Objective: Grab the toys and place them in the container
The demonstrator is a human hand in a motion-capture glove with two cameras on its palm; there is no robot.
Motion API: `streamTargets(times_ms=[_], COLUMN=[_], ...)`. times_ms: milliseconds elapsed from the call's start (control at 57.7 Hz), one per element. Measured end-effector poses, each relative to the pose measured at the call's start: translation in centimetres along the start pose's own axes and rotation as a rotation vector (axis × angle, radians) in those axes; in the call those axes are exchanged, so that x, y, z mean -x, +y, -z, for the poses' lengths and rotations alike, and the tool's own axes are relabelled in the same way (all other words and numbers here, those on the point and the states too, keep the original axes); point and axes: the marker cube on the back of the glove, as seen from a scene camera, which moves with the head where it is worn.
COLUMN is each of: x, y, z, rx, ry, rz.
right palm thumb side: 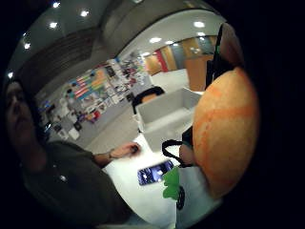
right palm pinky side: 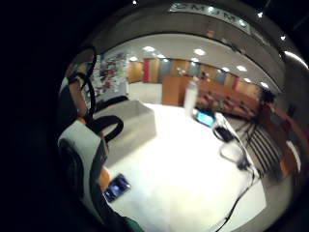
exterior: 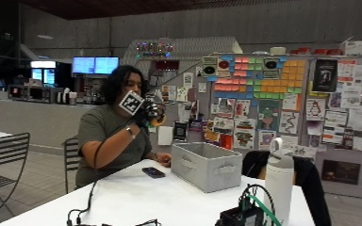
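My gloved right hand (exterior: 148, 113) is raised to about face height, above the near-left part of the white table (exterior: 143, 197). It grips a round orange toy (exterior: 160, 120). That toy (right palm thumb side: 226, 138) fills much of the thumb side palm view, with a green leaf (right palm thumb side: 170, 183) at its edge. The grey open-topped container (exterior: 206, 165) stands on the table, lower than the hand and to its right. The container (right palm thumb side: 167, 117) looks empty as far as its inside shows. The person's bare left hand (exterior: 163, 160) rests on the table next to the container.
A dark phone (exterior: 152, 172) lies on the table beside the container. A white bottle (exterior: 279, 181) and a black device with cables (exterior: 243, 216) stand at the table's front right. A chair draped in black (exterior: 306, 174) is behind the table, and a metal chair (exterior: 5, 155) at left.
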Motion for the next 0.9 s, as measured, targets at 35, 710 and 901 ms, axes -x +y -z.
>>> streamTargets(times_ms=[35, 710, 901], x=[1.5, 0.9, 0.1], y=[-2.3, -5.8, -2.7], z=[-1.0, -20.1, -13.3], rx=[-0.014, 0.578, 0.622], ry=[-0.004, -0.045, -0.037], rz=[-0.026, -0.041, -0.023])
